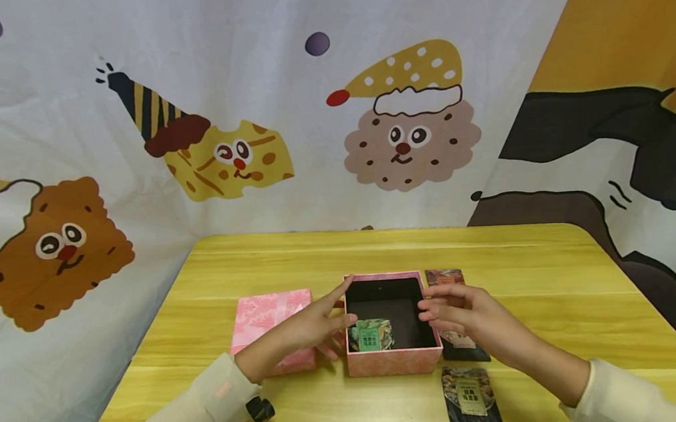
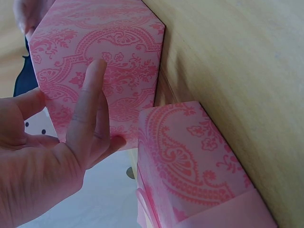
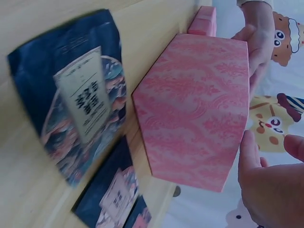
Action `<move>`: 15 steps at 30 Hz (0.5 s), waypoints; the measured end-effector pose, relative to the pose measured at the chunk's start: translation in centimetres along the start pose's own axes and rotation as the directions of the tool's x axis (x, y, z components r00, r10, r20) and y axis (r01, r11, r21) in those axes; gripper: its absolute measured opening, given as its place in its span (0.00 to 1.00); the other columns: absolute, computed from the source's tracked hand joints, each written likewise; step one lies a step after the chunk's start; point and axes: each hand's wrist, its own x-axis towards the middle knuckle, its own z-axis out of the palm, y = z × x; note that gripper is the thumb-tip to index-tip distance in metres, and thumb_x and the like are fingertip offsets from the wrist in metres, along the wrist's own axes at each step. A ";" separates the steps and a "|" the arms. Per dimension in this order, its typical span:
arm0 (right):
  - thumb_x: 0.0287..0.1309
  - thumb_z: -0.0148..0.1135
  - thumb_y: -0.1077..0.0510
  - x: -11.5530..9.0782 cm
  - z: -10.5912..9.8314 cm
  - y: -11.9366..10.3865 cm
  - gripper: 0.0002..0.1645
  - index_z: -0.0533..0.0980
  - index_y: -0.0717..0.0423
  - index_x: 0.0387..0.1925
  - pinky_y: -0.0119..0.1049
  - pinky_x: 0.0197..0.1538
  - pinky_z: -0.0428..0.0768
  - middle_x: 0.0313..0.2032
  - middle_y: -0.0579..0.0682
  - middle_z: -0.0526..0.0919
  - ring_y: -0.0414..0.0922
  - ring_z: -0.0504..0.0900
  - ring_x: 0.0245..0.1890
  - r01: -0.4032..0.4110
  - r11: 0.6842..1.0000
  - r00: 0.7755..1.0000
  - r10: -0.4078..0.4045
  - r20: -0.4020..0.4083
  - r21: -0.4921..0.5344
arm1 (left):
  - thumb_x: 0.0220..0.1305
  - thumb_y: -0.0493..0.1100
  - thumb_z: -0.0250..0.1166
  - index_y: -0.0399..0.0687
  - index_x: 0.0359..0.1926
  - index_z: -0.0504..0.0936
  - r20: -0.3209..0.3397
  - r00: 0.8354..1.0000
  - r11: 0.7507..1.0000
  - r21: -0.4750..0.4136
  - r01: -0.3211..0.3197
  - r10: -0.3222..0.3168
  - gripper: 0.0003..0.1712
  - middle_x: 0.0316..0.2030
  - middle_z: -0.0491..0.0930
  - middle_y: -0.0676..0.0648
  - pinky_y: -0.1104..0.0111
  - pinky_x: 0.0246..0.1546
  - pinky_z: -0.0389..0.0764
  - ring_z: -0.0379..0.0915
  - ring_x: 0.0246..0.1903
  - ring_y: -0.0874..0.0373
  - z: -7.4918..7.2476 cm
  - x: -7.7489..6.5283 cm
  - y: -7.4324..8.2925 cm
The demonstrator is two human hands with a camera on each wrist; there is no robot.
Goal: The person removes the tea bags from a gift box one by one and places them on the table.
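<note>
A pink patterned box with a dark inside stands without its lid on the table. A green-labelled packet lies inside it, in the front left corner. My left hand is at the box's left wall, fingers extended and spread; in the left wrist view its fingers lie along the pink side. At the right wall is my right hand, its fingertips right by the rim and its fingers loosely bent, gripping nothing. The right wrist view shows the box's outer wall beside those fingers.
Left of the box lies a pink lid with a ribbon, partly behind my left forearm. Dark packets stand to the right: one near the front, one beside the box, and a reddish one farther back. A cartoon-printed curtain hangs behind the table.
</note>
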 end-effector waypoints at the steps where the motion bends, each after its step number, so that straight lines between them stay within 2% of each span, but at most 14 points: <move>1: 0.74 0.61 0.56 0.2 0.2 0.0 0.36 0.61 0.73 0.73 0.40 0.62 0.83 0.67 0.71 0.70 0.49 0.83 0.59 0.003 1.000 1.000 -0.003 0.007 0.009 | 0.78 0.47 0.60 0.78 0.82 0.41 0.000 1.000 1.000 0.001 -0.001 0.001 0.46 0.54 0.75 0.34 0.47 0.30 0.89 0.84 0.30 0.41 0.0 0.0 0.0; 8: 0.74 0.61 0.59 1.7 1.6 0.0 0.37 0.59 0.75 0.73 0.40 0.65 0.80 0.68 0.74 0.67 0.53 0.81 0.63 0.027 0.998 0.998 -0.030 0.052 0.058 | 0.78 0.47 0.59 0.77 0.82 0.41 -0.001 1.000 1.000 0.003 -0.002 0.002 0.46 0.54 0.75 0.33 0.47 0.30 0.89 0.84 0.29 0.42 0.0 0.0 0.0; 10: 0.75 0.60 0.58 2.2 2.1 0.0 0.37 0.58 0.75 0.73 0.40 0.65 0.79 0.69 0.74 0.66 0.56 0.79 0.65 0.035 0.998 0.997 -0.039 0.064 0.061 | 0.79 0.47 0.59 0.76 0.82 0.42 -0.003 1.000 1.000 0.002 -0.001 0.001 0.46 0.56 0.74 0.34 0.48 0.30 0.89 0.84 0.29 0.43 0.0 0.0 0.0; 15: 0.74 0.62 0.56 3.4 3.4 0.1 0.36 0.62 0.71 0.73 0.42 0.65 0.80 0.69 0.71 0.68 0.59 0.78 0.65 0.020 0.999 0.999 -0.022 0.040 0.050 | 0.79 0.47 0.59 0.75 0.83 0.42 -0.005 1.000 1.000 -0.002 0.001 -0.001 0.45 0.67 0.66 0.32 0.50 0.29 0.90 0.84 0.30 0.46 0.0 0.1 -0.1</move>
